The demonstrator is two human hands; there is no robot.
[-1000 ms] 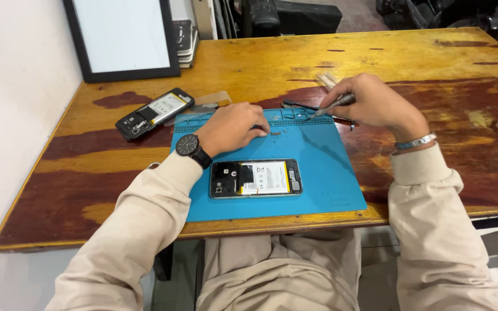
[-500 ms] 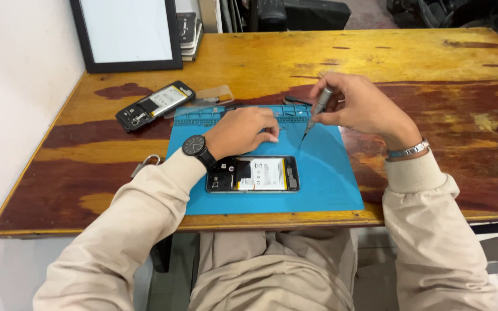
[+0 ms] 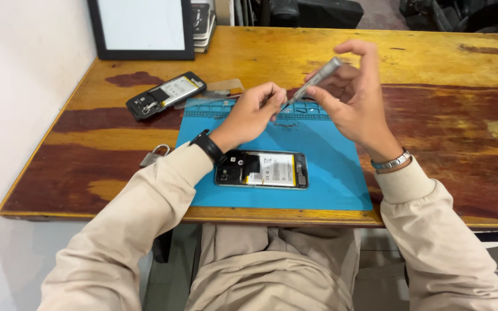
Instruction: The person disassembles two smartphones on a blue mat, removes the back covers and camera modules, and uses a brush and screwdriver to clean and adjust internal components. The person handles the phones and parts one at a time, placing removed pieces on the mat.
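An opened phone (image 3: 261, 169) with its back off and battery showing lies on the blue work mat (image 3: 329, 173). Above the mat's far edge my right hand (image 3: 354, 98) holds a grey screwdriver (image 3: 317, 77), tilted with the tip pointing down and left. My left hand (image 3: 253, 112) is raised with its fingertips pinched at the screwdriver's tip; whether a small part sits between the fingers is too small to tell. A black watch is on my left wrist, a metal bracelet on my right.
A second opened phone (image 3: 165, 95) lies at the far left of the worn wooden table (image 3: 451, 75). A padlock (image 3: 155, 154) sits left of the mat. A black-framed white board (image 3: 142, 29) leans at the back, with stacked items beside it.
Both hands have lifted off the mat. My right hand raised the screwdriver from pointing at the mat, and my left hand rose to meet its tip.
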